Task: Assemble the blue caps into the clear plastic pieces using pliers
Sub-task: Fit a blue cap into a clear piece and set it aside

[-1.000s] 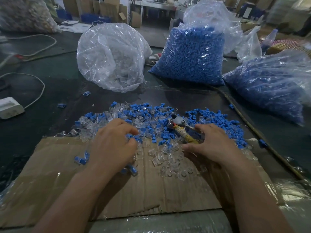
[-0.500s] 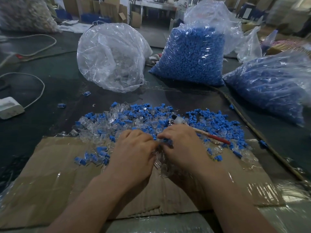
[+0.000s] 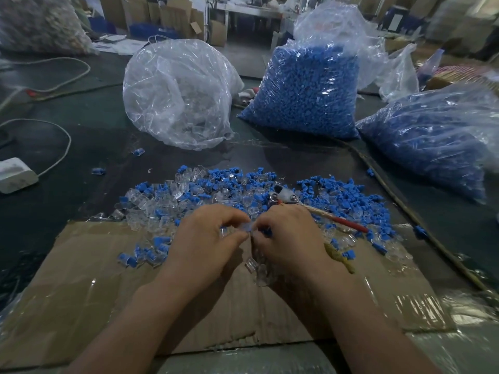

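We count two hands, left hand [image 3: 205,238] and right hand [image 3: 291,238], pinching one small piece [image 3: 248,230] between them, and one pair of pliers [image 3: 286,198]. We see two bags of blue caps [image 3: 305,95] [image 3: 432,141], one nearly empty clear bag [image 3: 178,95], one cardboard sheet [image 3: 67,292] and one white box [image 3: 14,174]; loose blue caps [image 3: 337,190] and clear plastic pieces [image 3: 151,209] lie beyond our counting.

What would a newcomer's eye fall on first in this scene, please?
Probably the left hand and right hand meeting at centre, pinching a small piece over the cardboard. Behind them spread blue caps and clear pieces, pliers by the right hand; bulging bags stand beyond.
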